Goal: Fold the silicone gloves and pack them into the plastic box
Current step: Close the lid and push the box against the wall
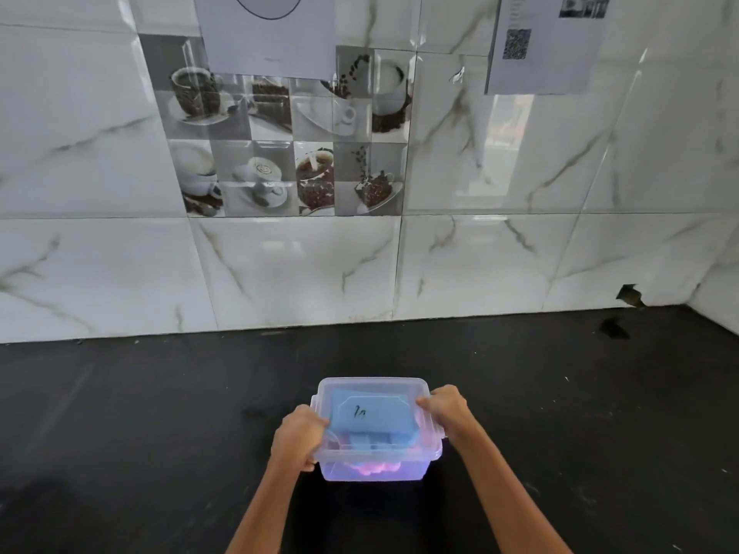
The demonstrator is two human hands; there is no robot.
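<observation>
The plastic box [376, 469] stands on the black countertop [140, 413] at the 6 o'clock part of the view, well short of the tiled wall [300, 269]. Its clear lid [372, 387] is seated on top. Through the lid a blue glove [374, 419] lies folded flat; something pink [374, 468], probably a second glove, shows beneath it through the near wall.

The left hand [300, 437] is clamped over the box's 9 o'clock edge, fingers curled onto the lid and thumb down the side. The right hand [446, 407] is closed on the 3 o'clock edge, over the side latch.

Judgement: folding and packing look finished; the step in hand is closing the box. The next move calls for even downward pressure at both sides until the latches catch. Whether either latch has engaged cannot be told.
</observation>
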